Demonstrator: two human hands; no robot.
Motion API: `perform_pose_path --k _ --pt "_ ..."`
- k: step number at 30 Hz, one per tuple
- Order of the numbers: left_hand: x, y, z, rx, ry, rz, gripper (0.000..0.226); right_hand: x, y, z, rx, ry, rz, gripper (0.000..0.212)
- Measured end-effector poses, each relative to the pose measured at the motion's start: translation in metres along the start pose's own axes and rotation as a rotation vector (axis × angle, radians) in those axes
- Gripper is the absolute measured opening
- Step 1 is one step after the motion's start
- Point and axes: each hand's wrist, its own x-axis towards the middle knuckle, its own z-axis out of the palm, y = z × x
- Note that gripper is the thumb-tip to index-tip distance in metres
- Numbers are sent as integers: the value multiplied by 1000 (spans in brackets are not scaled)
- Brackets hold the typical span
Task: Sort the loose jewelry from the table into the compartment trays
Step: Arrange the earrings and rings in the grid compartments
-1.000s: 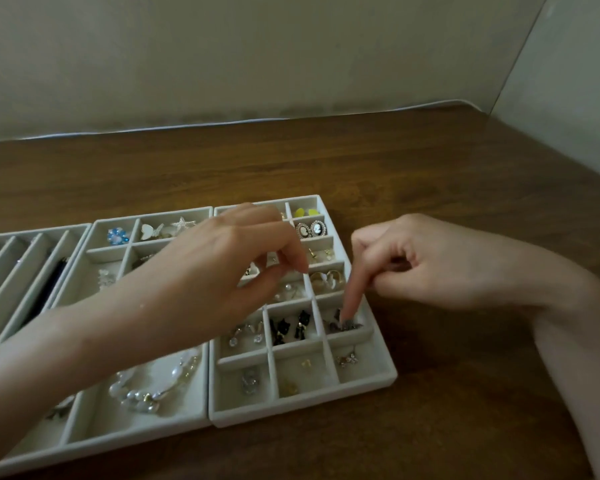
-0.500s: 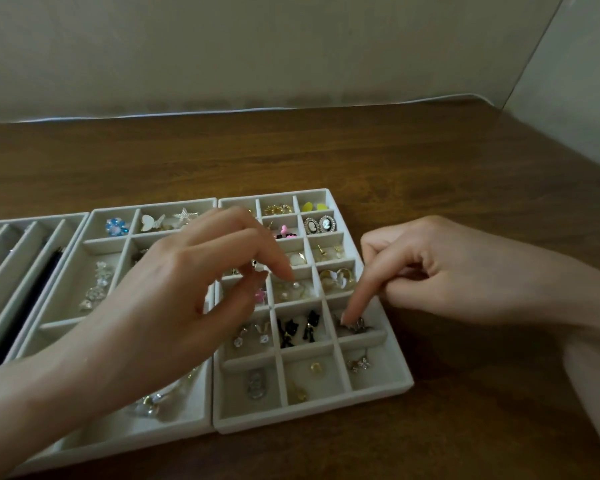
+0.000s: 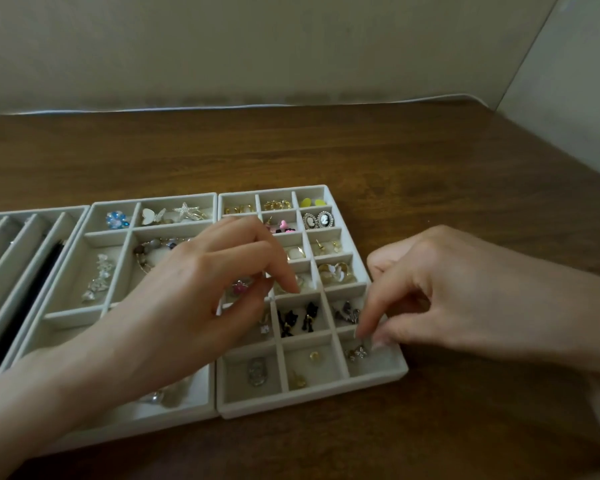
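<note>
My right hand (image 3: 440, 292): thumb and forefinger pinched narrow above silver studs (image 3: 357, 352), near-right corner compartment, small-grid tray (image 3: 312, 407). My left hand (image 3: 194, 292): fingers curled, hovering, grip contents indiscernible.

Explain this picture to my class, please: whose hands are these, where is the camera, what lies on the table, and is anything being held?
No machine here: a person's two bare hands, filmed by a camera worn on their head, looking down. On the wooden table stand pale compartment trays. The right-hand tray holds small earrings: cameo studs, black pieces. The left hand hovers over the trays, fingers curled; whether it holds anything is unclear. The right hand pinches at the divider beside a silver piece; a grip cannot be confirmed.
</note>
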Motion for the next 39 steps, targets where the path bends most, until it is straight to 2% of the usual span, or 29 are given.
perform_pose_path --k 5,10,18,22,26,30,34,39 --pt "-3 2 -2 17 -26 60 23 -13 -7 30 -201 213 -38 12" --pt "-6 9 1 -3 -90 107 22 -19 -5 50 -165 398 -10 14" --pt "-8 14 4 15 -131 147 23 -17 -13 52 -202 407 75 8" --pt "-8 12 4 6 -129 149 23 -17 -19 53 -278 421 140 27" --pt "-8 11 4 -6 -132 154 23 -15 -21 56 -310 458 147 29" --pt "-8 10 4 -3 -127 156 22 -16 -18 52 -209 461 168 32" --pt "-8 12 4 -5 -115 161 22 -18 -15 48 39 451 203 17" --pt "-9 12 4 -8 -113 160 23 -18 -18 53 -11 435 260 17"
